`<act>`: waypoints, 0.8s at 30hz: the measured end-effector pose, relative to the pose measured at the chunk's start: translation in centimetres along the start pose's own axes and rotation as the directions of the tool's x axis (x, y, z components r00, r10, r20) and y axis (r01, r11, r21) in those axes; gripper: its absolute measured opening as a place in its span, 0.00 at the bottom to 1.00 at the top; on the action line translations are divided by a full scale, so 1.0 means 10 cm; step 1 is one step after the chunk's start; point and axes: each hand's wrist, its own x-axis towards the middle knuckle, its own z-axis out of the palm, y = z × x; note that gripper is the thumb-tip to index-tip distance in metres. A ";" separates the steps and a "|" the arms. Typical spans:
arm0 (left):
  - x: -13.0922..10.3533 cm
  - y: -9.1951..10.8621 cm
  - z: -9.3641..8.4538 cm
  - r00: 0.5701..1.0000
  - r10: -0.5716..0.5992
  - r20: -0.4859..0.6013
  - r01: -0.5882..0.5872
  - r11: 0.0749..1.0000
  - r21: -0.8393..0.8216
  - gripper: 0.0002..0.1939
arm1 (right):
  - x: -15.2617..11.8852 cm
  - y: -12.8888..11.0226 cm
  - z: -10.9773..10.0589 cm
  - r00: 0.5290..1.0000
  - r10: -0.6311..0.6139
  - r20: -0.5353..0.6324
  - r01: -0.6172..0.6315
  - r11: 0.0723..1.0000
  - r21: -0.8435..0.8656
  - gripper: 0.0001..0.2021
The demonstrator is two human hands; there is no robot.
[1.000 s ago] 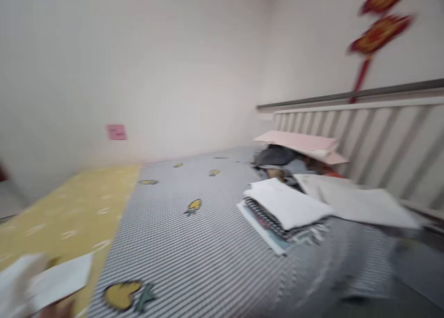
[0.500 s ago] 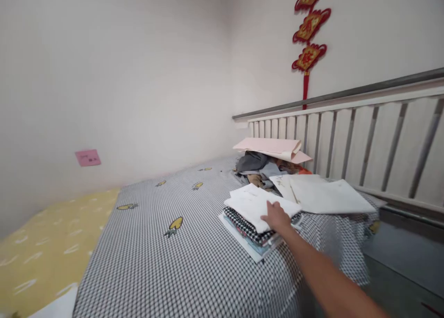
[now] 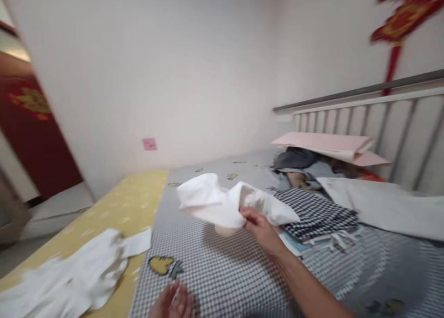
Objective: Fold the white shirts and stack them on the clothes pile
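My right hand [image 3: 258, 230] pinches the edge of a white folded garment [image 3: 204, 198] and carries it above the grey checked bedsheet [image 3: 215, 258]. The cloth sags and is partly opened out. To its right lies a black-and-white checked garment [image 3: 315, 214], with light blue cloth [image 3: 291, 244] partly showing under it. My left hand [image 3: 173, 302] enters at the bottom edge, fingers loosely bent and nothing seen in it. Left of that hand, another white garment [image 3: 83, 272] lies spread and creased on the yellow cover [image 3: 128, 193].
Dark and grey clothes [image 3: 298, 158] lie heaped under a pink sheet of card [image 3: 322, 142] at the back right. White flat sheets [image 3: 381, 207] rest before the railing [image 3: 367, 119]. A red door [image 3: 34, 137] stands at the far left.
My right hand has lifted the white garment off the stack and moved it left, uncovering the checked one. The view has turned left, and my left hand has come into sight.
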 end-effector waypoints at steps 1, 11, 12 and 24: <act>-0.06 0.02 -0.03 0.996 -0.088 0.019 0.090 0.968 -0.235 0.11 | -0.18 0.08 0.11 0.987 0.034 0.157 -0.038 0.999 0.020 0.08; -0.55 -0.45 -0.45 0.884 -0.035 -0.466 0.048 0.999 0.017 0.22 | -1.77 1.17 0.50 0.813 0.581 0.035 -0.580 0.804 0.132 0.25; -0.58 -0.58 -0.35 0.893 0.104 -0.438 0.007 0.970 0.244 0.24 | -1.87 1.19 0.55 0.795 0.607 0.018 -0.600 0.781 0.175 0.26; -0.67 -0.92 0.07 0.989 0.033 -0.146 -0.060 0.980 -0.188 0.19 | -1.70 0.84 0.87 0.751 0.660 0.007 -0.563 0.635 0.528 0.20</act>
